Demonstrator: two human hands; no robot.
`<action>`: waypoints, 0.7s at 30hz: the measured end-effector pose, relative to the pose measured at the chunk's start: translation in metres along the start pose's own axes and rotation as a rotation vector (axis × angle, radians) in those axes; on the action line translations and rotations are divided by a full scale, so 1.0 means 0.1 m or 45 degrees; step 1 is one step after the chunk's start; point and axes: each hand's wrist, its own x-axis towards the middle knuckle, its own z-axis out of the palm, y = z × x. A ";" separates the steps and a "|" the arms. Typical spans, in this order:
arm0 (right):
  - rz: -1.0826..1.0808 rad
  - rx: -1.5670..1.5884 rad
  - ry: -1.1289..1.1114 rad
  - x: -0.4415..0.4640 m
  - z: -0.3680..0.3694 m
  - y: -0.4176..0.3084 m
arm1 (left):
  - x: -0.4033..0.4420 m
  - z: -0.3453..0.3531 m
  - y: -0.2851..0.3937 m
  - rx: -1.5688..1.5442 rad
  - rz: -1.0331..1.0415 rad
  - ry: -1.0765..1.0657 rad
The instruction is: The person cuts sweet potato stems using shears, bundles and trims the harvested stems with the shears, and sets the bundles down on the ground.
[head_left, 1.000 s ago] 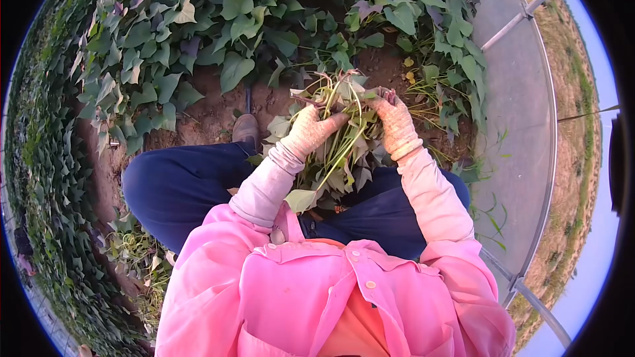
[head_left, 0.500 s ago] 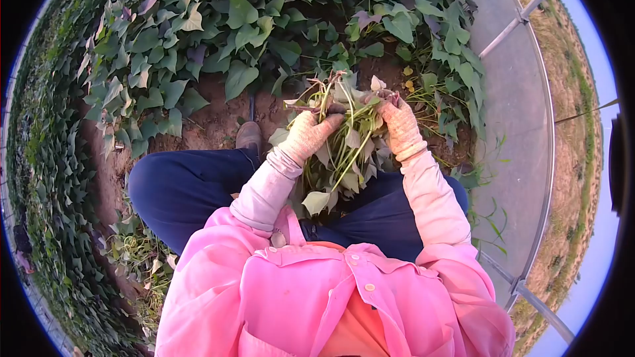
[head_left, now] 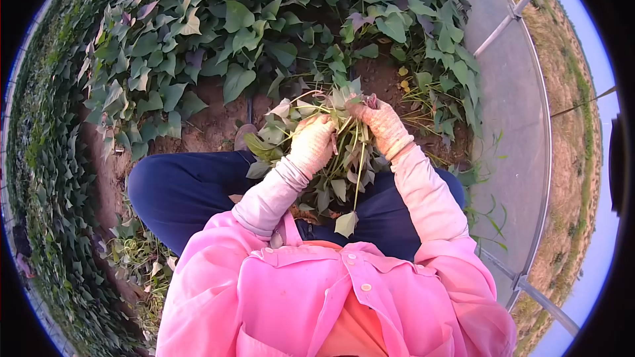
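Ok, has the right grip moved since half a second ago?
Yes: the right grip has shifted left, away from the small yellow leaves just beyond it.

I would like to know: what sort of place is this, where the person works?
Probably a crop plot, perhaps inside a greenhouse: leafy vines grow over brown soil, and grey sheeting with metal poles runs along the right side, dry grass beyond it.

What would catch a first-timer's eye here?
The bright pink buttoned shirt fills the bottom of the view. Just above it, the left hand and right hand grip a loose bundle of green leafy stems. Broad, pointed, dark green leaves crowd the top.
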 end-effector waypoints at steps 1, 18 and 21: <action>-0.039 -0.003 0.005 -0.06 0.04 -0.05 | 0.01 -0.08 0.05 0.039 0.005 -0.042; -0.151 -0.211 -0.207 -0.09 0.21 0.03 | -0.08 -0.25 -0.03 -0.453 0.095 -0.266; -0.086 -0.108 -0.050 -0.07 0.26 -0.01 | -0.07 -0.41 -0.08 -0.772 0.039 -0.410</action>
